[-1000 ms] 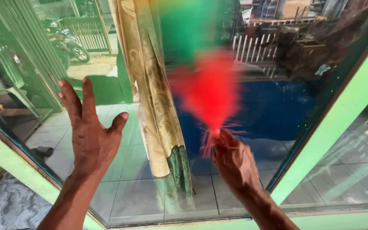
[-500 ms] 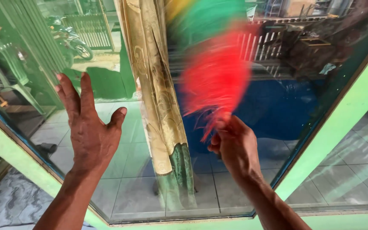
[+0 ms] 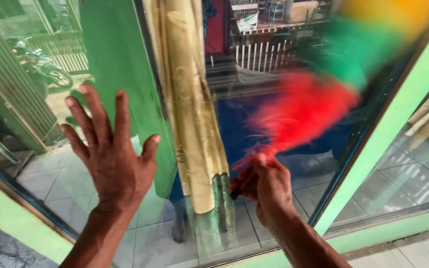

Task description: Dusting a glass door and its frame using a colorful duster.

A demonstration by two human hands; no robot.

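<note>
The large glass window pane [image 3: 294,164] in its light green painted frame [image 3: 398,124] fills your view, with a folded gold patterned curtain [image 3: 189,114] hanging behind the glass near the middle.

Across the upper right of that pane lies your long feather duster with red, green and yellow plumes [image 3: 319,104], blurred by motion. Its long axis runs on a diagonal: from the handle low at the centre, up and to the right, red feathers nearest the grip, then green, with the yellow tip close to the right frame. So the duster's working end lies up and to the right of the hand that holds it.

Your right hand [image 3: 266,186] is the one on it, the grip curled tight around the dark handle end, fingers pressed together.

Your left hand [image 3: 110,159] is well apart from the duster, to the left of the curtain, its grip spread wide with the palm toward the glass; you cannot tell whether it touches the pane.
</note>
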